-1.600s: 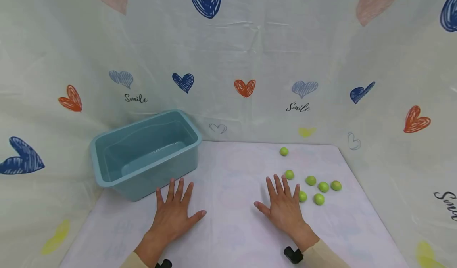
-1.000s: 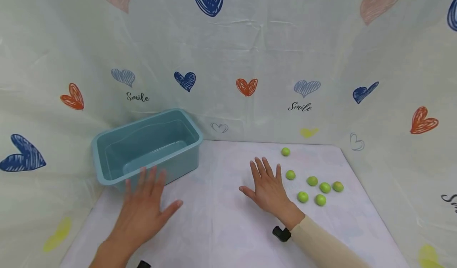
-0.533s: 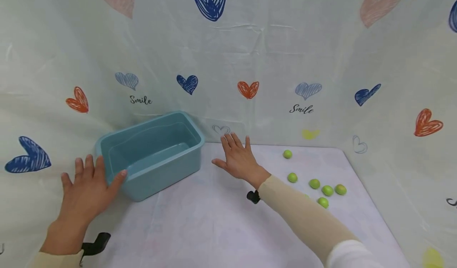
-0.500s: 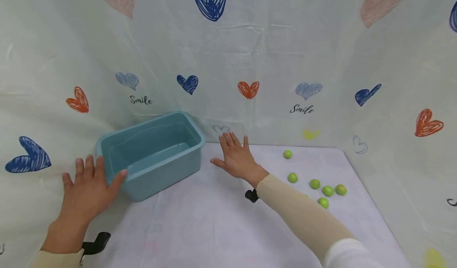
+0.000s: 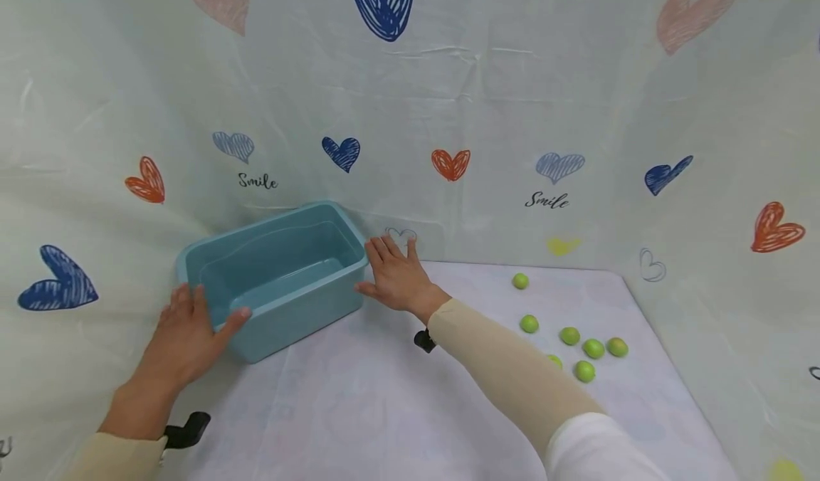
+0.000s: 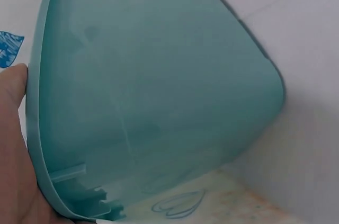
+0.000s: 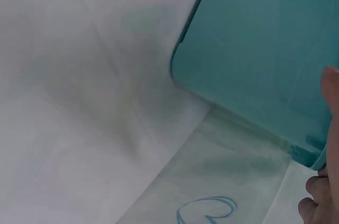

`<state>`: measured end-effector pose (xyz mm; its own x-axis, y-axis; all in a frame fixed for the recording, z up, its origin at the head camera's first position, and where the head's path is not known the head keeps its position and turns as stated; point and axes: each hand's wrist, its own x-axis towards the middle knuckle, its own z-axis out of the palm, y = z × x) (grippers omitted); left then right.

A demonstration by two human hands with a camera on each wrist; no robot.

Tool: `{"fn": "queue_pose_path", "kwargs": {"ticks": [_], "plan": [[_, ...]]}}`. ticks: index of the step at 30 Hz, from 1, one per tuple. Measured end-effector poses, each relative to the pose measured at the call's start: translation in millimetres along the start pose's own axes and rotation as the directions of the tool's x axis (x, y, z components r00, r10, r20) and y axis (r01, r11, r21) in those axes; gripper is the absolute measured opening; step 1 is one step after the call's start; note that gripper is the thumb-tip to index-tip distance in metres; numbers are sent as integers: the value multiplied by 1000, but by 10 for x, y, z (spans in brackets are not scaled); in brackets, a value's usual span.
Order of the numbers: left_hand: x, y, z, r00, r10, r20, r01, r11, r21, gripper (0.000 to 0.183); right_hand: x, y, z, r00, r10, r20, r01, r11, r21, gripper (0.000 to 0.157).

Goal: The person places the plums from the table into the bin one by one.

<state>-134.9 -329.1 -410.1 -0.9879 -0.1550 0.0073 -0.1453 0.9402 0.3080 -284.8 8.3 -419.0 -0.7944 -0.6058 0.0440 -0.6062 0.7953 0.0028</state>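
A blue-green plastic bin (image 5: 301, 324) stands at the back left of the table, angled, with its inside bare. My left hand (image 5: 182, 346) lies at its left end, fingers reaching along the rim and thumb across the front corner. At the opposite end, my right hand (image 5: 400, 278) has its fingertips right at the rim, fingers extended and thumb low by the side wall. In the left wrist view the hand (image 6: 13, 144) lies along the rim of the bin (image 6: 148, 75). The right wrist view has the thumb of the hand (image 7: 329, 166) overlapping the bin wall (image 7: 254, 49).
Several small green round fruits (image 5: 593, 349) lie scattered on the right of the white table (image 5: 359, 410), one partly hidden by the right sleeve. A hanging white cloth (image 5: 448, 75) printed with hearts rises behind and beside the table.
Both hands have left the front of the table. The left went left to the bin's left end; the right moved left and away to its right end. The bin has stayed in place.
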Motion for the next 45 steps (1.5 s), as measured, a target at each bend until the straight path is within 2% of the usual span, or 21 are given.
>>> {"fn": "queue_pose_path", "kwargs": {"ticks": [4,12,17,23,31,37,45], "plan": [[21,27,30,1000,5,6,-5,1000,3,117,-22,5,29,1000,7,21,-7,1000,5,96],[0,62,16,999,22,27,-22,1000,-5,118,-93,26,96,1000,-10,-9,11,997,74,98],[-8,79,16,998,43,45,-42,999,-10,115,-242,-7,131,1000,4,-29,-1,992,125,99],[-4,172,39,993,104,55,-102,994,-28,113,-614,26,135,997,33,-64,-21,983,181,97],[-71,439,122,977,205,57,-200,977,-80,110,-1216,92,141,982,121,-146,-85,969,233,96],[-140,671,200,960,272,70,-264,958,-110,108,-1677,114,202,953,209,-221,-160,962,220,96],[-328,909,263,936,340,94,-328,936,-125,106,-2349,2,255,904,307,-298,-253,946,205,90]]}}
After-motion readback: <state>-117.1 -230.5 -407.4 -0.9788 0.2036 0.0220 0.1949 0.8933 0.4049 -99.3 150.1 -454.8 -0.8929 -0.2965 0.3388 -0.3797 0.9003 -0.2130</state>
